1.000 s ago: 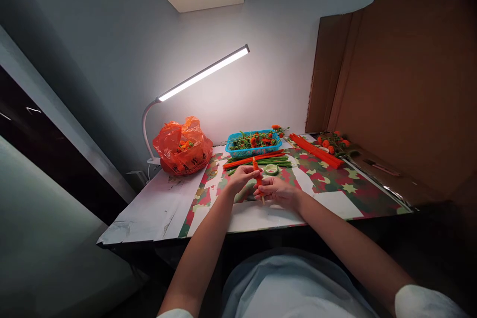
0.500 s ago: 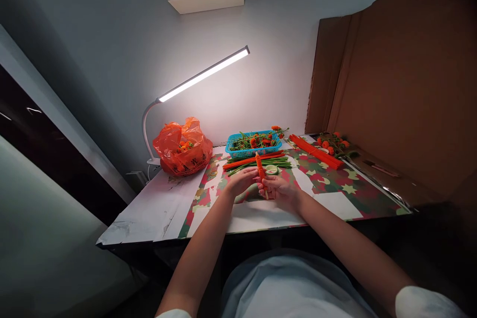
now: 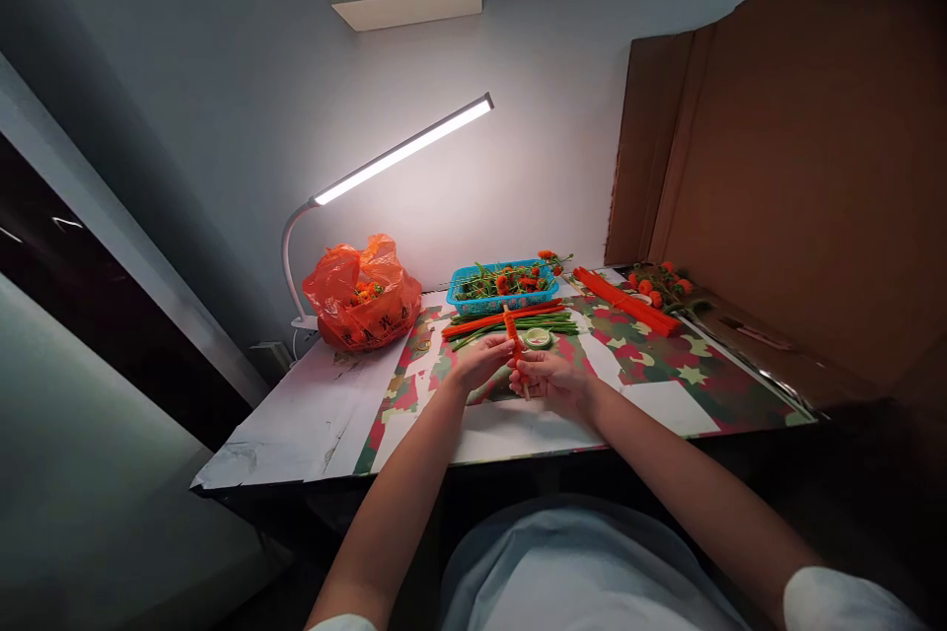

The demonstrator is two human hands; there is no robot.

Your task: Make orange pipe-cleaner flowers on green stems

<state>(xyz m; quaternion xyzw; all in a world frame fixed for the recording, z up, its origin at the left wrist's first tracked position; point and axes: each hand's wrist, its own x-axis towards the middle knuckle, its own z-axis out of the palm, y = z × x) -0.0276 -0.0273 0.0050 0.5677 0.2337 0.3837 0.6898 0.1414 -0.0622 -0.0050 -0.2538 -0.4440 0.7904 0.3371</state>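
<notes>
My left hand (image 3: 479,362) and my right hand (image 3: 546,377) meet over the camouflage-patterned mat (image 3: 651,355). Together they pinch a thin stick wrapped in orange fuzzy wire (image 3: 511,333), which stands nearly upright between the fingers of both hands. The stick's bare lower end pokes out below my right hand. Just behind the hands sits a small round green-rimmed dish (image 3: 538,337). Loose green and orange wire stems (image 3: 510,318) lie in a row beyond it.
A blue basket (image 3: 503,283) of orange-and-green pieces stands at the back. An orange plastic bag (image 3: 362,293) sits left, under a lit desk lamp (image 3: 400,153). More orange stems (image 3: 627,301) and small orange balls (image 3: 662,284) lie at right, before a tall cardboard sheet (image 3: 799,168).
The orange-wrapped stick has shifted slightly between my fingers, tilting and turning as both hands work it. The hands stay in the same spot.
</notes>
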